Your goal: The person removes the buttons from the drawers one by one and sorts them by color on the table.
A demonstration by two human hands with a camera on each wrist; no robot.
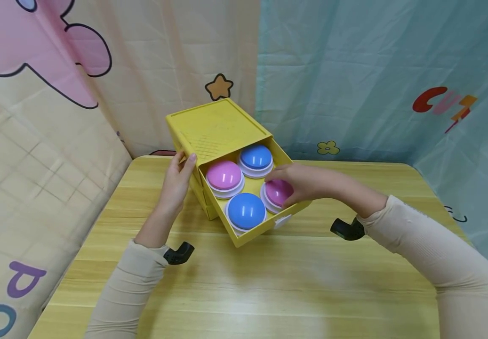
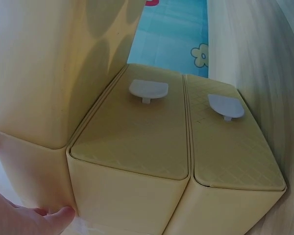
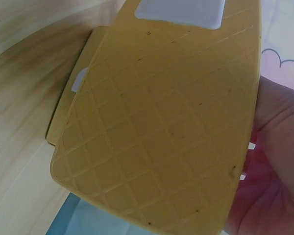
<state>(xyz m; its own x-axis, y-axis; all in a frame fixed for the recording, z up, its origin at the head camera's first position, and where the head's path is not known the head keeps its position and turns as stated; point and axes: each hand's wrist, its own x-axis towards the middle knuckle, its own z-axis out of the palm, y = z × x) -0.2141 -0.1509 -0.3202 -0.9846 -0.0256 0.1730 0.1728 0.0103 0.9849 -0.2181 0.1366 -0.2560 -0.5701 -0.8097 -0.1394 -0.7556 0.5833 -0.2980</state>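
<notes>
A yellow drawer cabinet [image 1: 216, 129] stands on the table with its top drawer [image 1: 244, 240] pulled out. Inside sit dome-topped push buttons on round white bases: a blue button [image 1: 255, 157] at the back, a pink button [image 1: 224, 176] at the left and another blue button [image 1: 246, 211] at the front. My right hand [image 1: 307, 181] reaches over the drawer's right wall, thumb and fingers around a second pink button [image 1: 278, 192]. With thumb and fingers extended, my left hand [image 1: 177, 181] rests against the cabinet's left side near the front corner.
Beneath the pulled-out drawer, two lower drawers [image 2: 132, 125] are closed, each with a white pull tab [image 2: 148, 89]. The wooden table [image 1: 269, 292] extends in front. Printed curtains [image 1: 337, 70] hang close behind and beside it. Black wrist devices [image 1: 179, 254] sit below both hands.
</notes>
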